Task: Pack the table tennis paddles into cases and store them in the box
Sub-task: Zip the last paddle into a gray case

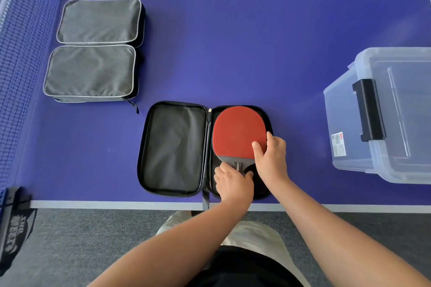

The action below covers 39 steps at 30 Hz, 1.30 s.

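Paddle (238, 131) in case (172, 147): handle toward person.

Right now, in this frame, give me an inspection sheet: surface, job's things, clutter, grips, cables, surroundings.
Surface: purple table tennis table, white lines.
Job's things: open black zip case holding red-faced paddle in its right half; two closed grey fabric cases far left; clear plastic box with black latch, lidded, at right.
Clutter: nothing seen.
Grips: left hand on paddle handle; right hand pinching blade edge.
Cables: nothing seen.
Surroundings: dark net at left; grey carpet below.
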Tool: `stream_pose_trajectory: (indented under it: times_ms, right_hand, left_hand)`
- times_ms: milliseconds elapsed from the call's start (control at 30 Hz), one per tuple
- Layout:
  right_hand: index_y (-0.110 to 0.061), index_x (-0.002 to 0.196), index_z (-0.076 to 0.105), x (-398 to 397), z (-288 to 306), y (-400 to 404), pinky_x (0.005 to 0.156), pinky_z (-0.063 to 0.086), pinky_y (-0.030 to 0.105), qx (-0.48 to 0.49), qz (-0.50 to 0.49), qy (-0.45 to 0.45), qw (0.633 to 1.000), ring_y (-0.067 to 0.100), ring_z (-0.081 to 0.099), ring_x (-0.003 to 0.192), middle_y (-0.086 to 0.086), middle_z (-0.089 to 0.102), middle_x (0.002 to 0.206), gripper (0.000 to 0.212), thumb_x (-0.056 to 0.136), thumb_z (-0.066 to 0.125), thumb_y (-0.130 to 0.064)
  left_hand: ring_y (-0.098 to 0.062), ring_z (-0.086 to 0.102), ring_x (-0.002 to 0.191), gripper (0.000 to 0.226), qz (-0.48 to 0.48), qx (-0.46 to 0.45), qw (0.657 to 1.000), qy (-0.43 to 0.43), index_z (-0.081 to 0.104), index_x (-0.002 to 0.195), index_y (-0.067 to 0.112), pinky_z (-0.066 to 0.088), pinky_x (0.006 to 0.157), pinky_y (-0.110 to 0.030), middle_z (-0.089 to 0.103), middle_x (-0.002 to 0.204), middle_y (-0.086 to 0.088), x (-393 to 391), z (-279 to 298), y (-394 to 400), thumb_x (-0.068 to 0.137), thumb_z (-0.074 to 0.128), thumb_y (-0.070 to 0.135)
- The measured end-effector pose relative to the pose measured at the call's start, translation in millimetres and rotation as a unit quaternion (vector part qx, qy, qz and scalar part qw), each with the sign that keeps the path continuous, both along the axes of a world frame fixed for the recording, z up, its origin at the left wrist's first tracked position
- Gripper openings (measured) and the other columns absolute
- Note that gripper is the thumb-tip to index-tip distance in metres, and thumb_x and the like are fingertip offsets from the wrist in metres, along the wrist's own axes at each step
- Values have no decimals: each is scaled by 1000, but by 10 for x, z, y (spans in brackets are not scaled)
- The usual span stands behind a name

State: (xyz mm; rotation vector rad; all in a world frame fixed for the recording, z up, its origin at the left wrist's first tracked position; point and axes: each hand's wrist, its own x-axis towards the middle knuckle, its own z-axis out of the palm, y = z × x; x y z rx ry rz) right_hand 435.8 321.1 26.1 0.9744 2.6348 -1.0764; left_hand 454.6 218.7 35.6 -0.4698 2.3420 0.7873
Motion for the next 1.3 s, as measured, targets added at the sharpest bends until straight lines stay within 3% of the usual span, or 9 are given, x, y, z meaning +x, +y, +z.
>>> stream_pose_trajectory:
  times_ms: [233, 333, 467, 700, 833, 967, 1033, 1167, 1300]
  right_hand:
    - [-8, 147, 36, 30, 10, -75, 99, 46, 49, 87, 48, 57, 993, 35, 33, 131, 19, 31, 148, 64, 94, 61, -35]
    - [-15, 144, 43, 50, 68, -139, 107, 36, 53, 110, 134, 88, 981, 35, 26, 138, 17, 28, 153, 61, 91, 63, -41]
    - [-29, 149, 33, 67, 84, -302, 116, 19, 53, 129, 255, -8, 958, 41, 8, 147, 11, 7, 162, 82, 81, 58, -68]
    - [-32, 152, 27, 15, 88, -393, 119, 12, 57, 159, 266, -88, 947, 45, -3, 146, 10, 0, 163, 86, 78, 67, -53]
    - [-37, 152, 26, -5, 106, -374, 119, 12, 55, 149, 263, -94, 948, 43, -5, 147, 6, 0, 163, 83, 80, 65, -51]
    - [-41, 152, 22, -7, 150, -303, 119, 12, 53, 135, 273, -102, 947, 37, -6, 148, 1, -3, 164, 83, 82, 62, -59]
    - [-38, 151, 27, -15, 206, -254, 119, 12, 52, 101, 266, -89, 954, 33, -5, 149, -1, 1, 164, 79, 84, 61, -61]
    - [-31, 147, 41, 42, 369, -116, 119, 22, 48, 21, 179, 5, 984, 22, 8, 149, -5, 21, 161, 60, 92, 57, -50]
    - [-21, 143, 48, 187, 558, 41, 113, 28, 40, 72, 172, 105, 977, 30, 25, 144, 5, 34, 156, 53, 94, 60, -35]
  left_hand:
    - [-26, 38, 127, 85, -8, 49, 996, -69, 37, 131, 11, 37, 103, -38, 39, 131, -7, -65, 179, -179, 71, 76, 57]
    - [-25, 32, 135, 87, 25, 82, 996, -4, 33, 145, 15, 32, 110, -41, 35, 141, -8, -157, 277, -565, 76, 74, 50]
    - [-34, 31, 133, 82, 71, -54, 985, 150, 36, 145, 14, 27, 110, -48, 34, 145, -15, -442, 182, -1304, 79, 76, 42]
    - [-33, 28, 138, 94, 78, -81, 992, 53, 22, 152, 16, 34, 110, -53, 31, 150, -13, -766, 19, -2057, 80, 78, 41]
    - [-25, 56, 113, 71, 108, 5, 992, 62, 36, 145, 21, 52, 92, -44, 54, 134, -5, -809, 116, -2072, 85, 73, 24]
    - [-14, 61, 91, 38, 119, 68, 985, 110, 53, 125, 27, 50, 71, -28, 65, 109, 8, -798, 575, -1912, 89, 62, 24]
    - [-7, 63, 89, 29, 101, 124, 979, 127, 57, 111, 37, 50, 71, -26, 65, 100, 16, -710, 892, -1740, 87, 63, 22]
    - [-1, 61, 91, 40, -20, 241, 964, 113, 59, 117, 45, 49, 82, -21, 61, 107, 20, -428, 1249, -1314, 81, 70, 32]
    - [11, 50, 101, 54, -104, 232, 963, 94, 48, 130, 42, 38, 75, 1, 45, 118, 22, -218, 1127, -857, 81, 72, 40]
